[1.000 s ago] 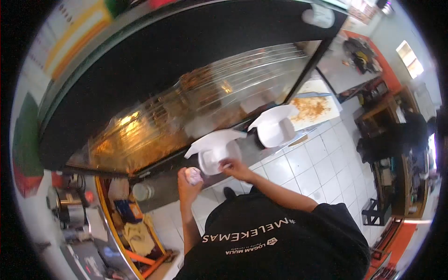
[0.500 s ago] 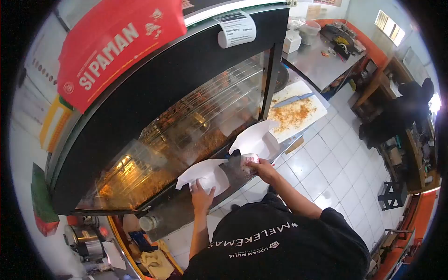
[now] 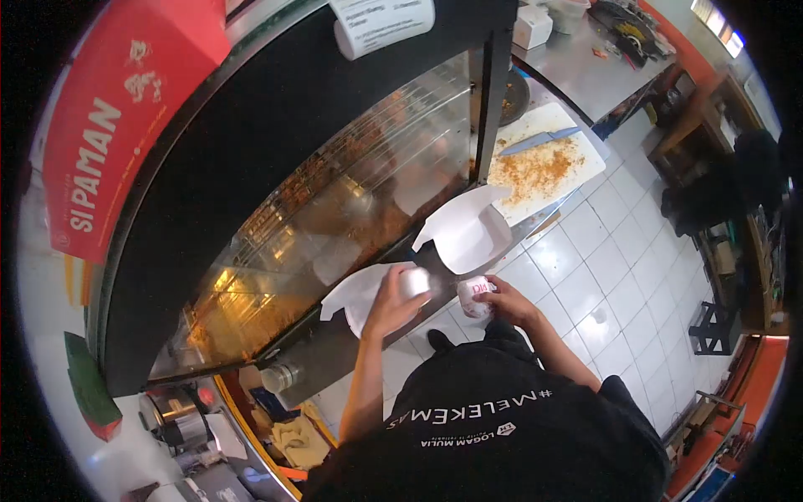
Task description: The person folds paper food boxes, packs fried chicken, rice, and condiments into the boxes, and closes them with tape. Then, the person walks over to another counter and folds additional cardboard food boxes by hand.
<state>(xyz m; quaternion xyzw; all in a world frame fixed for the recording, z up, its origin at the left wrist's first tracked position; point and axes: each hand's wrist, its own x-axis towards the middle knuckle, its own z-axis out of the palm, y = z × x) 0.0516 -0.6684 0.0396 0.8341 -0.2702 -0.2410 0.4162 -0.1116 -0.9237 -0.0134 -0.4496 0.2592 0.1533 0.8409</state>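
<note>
My left hand [image 3: 393, 305] has its fingers curled around a white bundle [image 3: 414, 283] at the left box [image 3: 355, 289]; my right hand [image 3: 510, 303] grips a red-printed bundle [image 3: 475, 297] near the right box [image 3: 473, 238].

Black short-sleeved T-shirt [image 3: 502, 418] (white "#MELEKEMAS" and "LOGAM MULIA" lettering), dark shoe [image 3: 437, 339].

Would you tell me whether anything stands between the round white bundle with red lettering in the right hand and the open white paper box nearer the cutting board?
Nothing visible stands between the bundle in the right hand and the box, whose raised lid is on the far side.
</note>
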